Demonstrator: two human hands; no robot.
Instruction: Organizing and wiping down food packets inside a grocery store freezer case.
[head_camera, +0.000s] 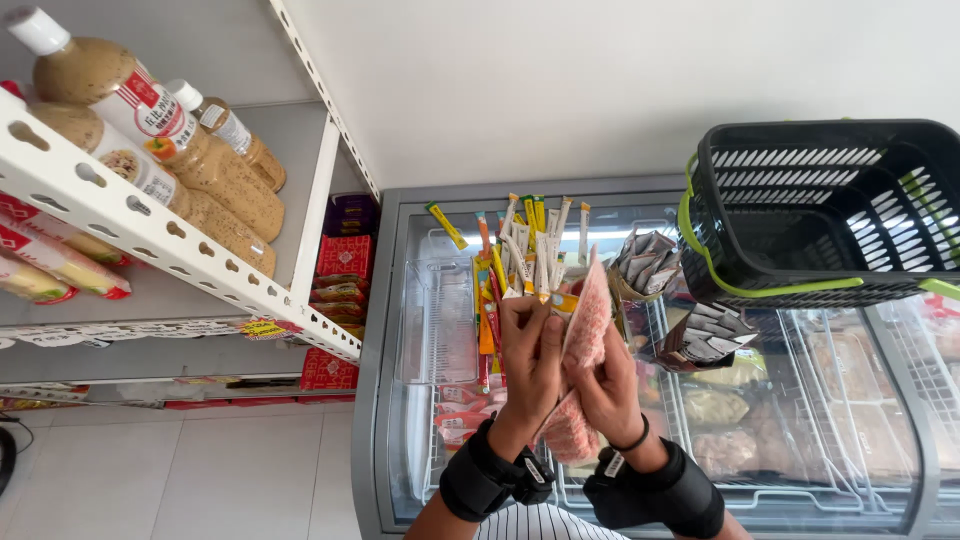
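The pink mottled packet (585, 325) stands edge-on between both hands, above the glass lid of the chest freezer (400, 330), and runs from the wrists up past the fingertips. The left hand (530, 355) lies against the packet's left face, fingers curled closed over its upper portion, with the thumb along the near edge. The right hand (605, 385) backs the packet from the right side, palm pressed to it and fingers wrapped closed around the lower half; the packet's bottom corner shows below, between the two wrists. Both hands therefore hold the packet; neither is open. Each wrist carries a black strap. Just behind the left hand's fingertips stands a cluster of slim stick sachets (525, 250) in yellow, orange and white, and it is not possible to tell whether the fingers also touch them. To the right of the packet sit boxes of grey sachets (650, 262), near but apart from the right hand. A black basket with green handles (830, 210) rests on the freezer's right part, well apart from the hands. The packet's front face is turned away from the camera, so its contents cannot be identified. On the shelf rack at left lie dressing bottles (150, 130), partly cut off by the frame edge.
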